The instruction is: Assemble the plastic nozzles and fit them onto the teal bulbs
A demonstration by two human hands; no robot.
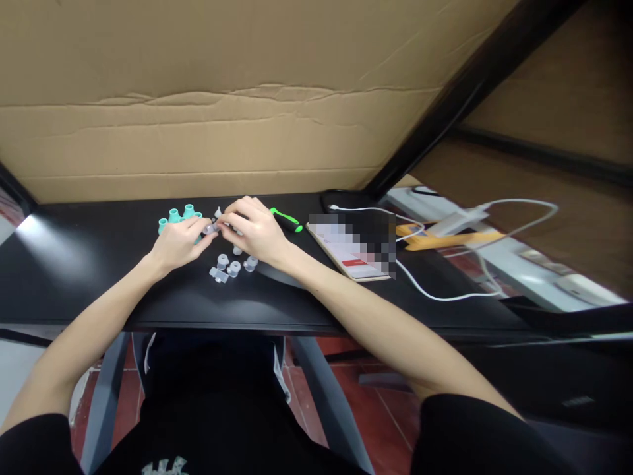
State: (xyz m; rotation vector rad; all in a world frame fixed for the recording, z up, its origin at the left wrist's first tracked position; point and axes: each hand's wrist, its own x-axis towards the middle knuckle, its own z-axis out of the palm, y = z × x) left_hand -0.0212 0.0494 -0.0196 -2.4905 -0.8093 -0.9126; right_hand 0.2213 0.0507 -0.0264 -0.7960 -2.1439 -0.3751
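Note:
My left hand [179,243] is closed, with thumb and fingertips pinching a small clear plastic part [210,229]. My right hand [257,229] meets it from the other side, its thumb and forefinger closed close to that part; what they grip is too small to make out. Behind my left hand stand several teal tube-like pieces [174,215], partly covered by the fingers. A small pale pointed piece [218,212] shows between the hands. Nearer to me on the black table lie several translucent plastic cups [234,268] and a translucent block-like piece [218,275].
Behind my right hand lies a green and black handled tool [289,220]. A phone [353,254], partly pixelated, rests to the right, with a white cable [430,297] looping past yellow plastic [445,241]. A cardboard wall [222,145] closes off the back of the black table [89,277].

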